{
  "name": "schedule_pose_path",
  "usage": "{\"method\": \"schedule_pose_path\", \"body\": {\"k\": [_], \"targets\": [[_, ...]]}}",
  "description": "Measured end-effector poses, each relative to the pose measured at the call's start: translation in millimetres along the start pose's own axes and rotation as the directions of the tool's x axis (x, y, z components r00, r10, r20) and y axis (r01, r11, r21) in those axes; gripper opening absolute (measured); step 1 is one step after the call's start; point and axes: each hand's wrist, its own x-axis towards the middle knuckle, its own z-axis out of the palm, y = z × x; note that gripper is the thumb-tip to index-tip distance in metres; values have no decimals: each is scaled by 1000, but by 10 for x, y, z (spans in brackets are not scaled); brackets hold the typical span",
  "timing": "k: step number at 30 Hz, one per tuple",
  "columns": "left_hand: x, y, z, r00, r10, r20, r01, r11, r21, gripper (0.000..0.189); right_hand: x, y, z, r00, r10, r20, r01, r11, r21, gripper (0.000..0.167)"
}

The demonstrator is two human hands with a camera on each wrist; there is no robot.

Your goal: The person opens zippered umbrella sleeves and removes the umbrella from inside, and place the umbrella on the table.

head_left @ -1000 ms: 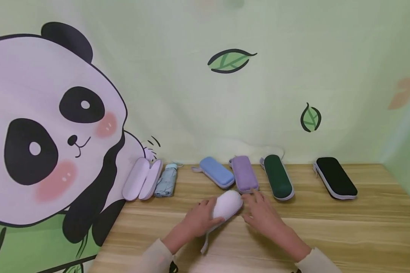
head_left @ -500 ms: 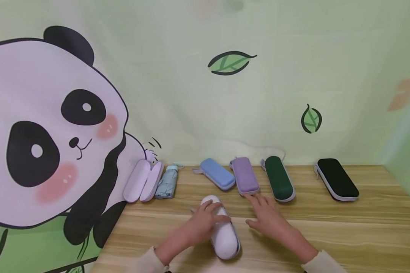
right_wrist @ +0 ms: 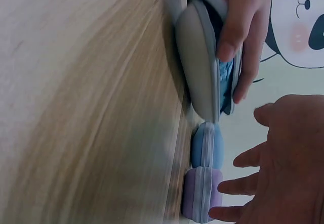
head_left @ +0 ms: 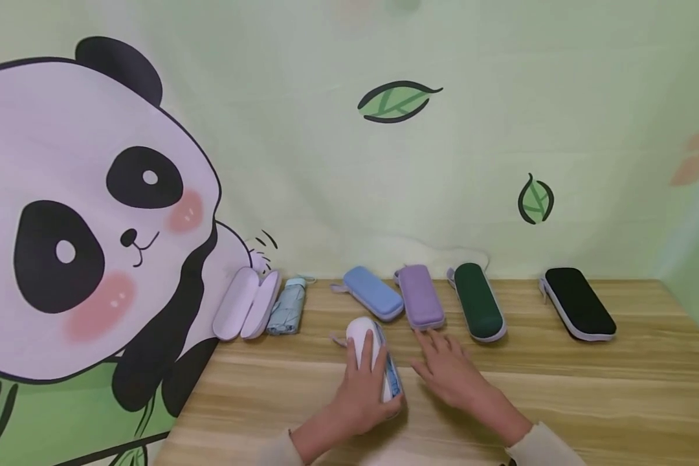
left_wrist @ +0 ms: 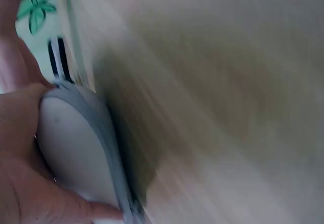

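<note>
wood-grain table [head_left: 565,401], panda backdrop [head_left: 460,155] behind: left hand [head_left: 358,396] grasped a part-open white case [head_left: 359,330], right hand [head_left: 451,373] was loose and held nothing.
left forearm slanted in from the near side, back of hand up, fingers spread over the white shell, thumb at its near end; blue contents [right_wrist: 226,78] showed in the gap. case sat on the near side of the blue case [head_left: 374,292]. right forearm slanted in from the right, fingers extended, fingertips at the near end of the purple case [head_left: 421,298], couldn't tell if touching.
</note>
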Motion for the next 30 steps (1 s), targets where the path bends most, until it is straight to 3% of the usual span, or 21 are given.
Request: {"method": "schedule_pose_path", "body": {"k": [4, 8, 10, 12, 14, 16, 17, 18, 20, 22, 23, 25, 27, 30], "targets": [[86, -184, 15, 999, -5, 47, 11, 991, -132, 88, -4, 2, 40, 1000, 6, -8, -6, 1000, -8, 51], [28, -269, -63, 992, -76, 104, 104, 948, -300, 87, -19, 1, 75, 1000, -20, -8, 19, 999, -29, 53], [-27, -288, -135, 987, -124, 97, 151, 925, -349, 83, -21, -8, 82, 1000, -24, -3, 24, 999, -27, 55], [-79, -305, -216, 988, -150, 40, 154, 929, -336, 78, -14, -26, 84, 1000, -23, -1, 23, 999, -25, 57], [-115, -327, -281, 992, -114, -60, 98, 968, -233, 74, 10, -59, 78, 1000, -23, -4, 23, 999, -24, 57], [-140, -350, -322, 991, -36, -131, 33, 999, -26, 70, 52, -109, 68, 999, -30, -20, 30, 999, -23, 55], [-152, -367, -334, 989, 7, -151, 8, 995, 101, 66, 88, -147, 63, 999, -42, -32, 41, 999, -31, 53], [-168, -382, -334, 987, 48, -153, -12, 974, 227, 59, 128, -191, 62, 997, -59, -47, 58, 998, -36, 51], [-206, -399, -318, 990, 102, -101, -48, 898, 437, 43, 212, -296, 54, 993, -92, -69, 89, 995, -37, 49], [-247, -408, -273, 993, 111, -33, -74, 834, 547, 27, 293, -410, 54, 987, -136, -85, 134, 991, -27, 47], [-263, -410, -246, 995, 99, -9, -76, 823, 563, 22, 331, -469, 57, 983, -157, -89, 157, 988, -17, 46], [-280, -406, -215, 998, 55, 34, -64, 844, 533, 29, 403, -582, 66, 979, -185, -82, 186, 983, 6, 46], [-270, -403, -203, 996, -11, 85, -28, 892, 451, 48, 463, -674, 87, 980, -192, -56, 194, 981, 30, 47], [-255, -399, -206, 969, -121, 216, 56, 957, 286, 82, 530, -771, 134, 989, -144, 16, 143, 988, 62, 53]]}}
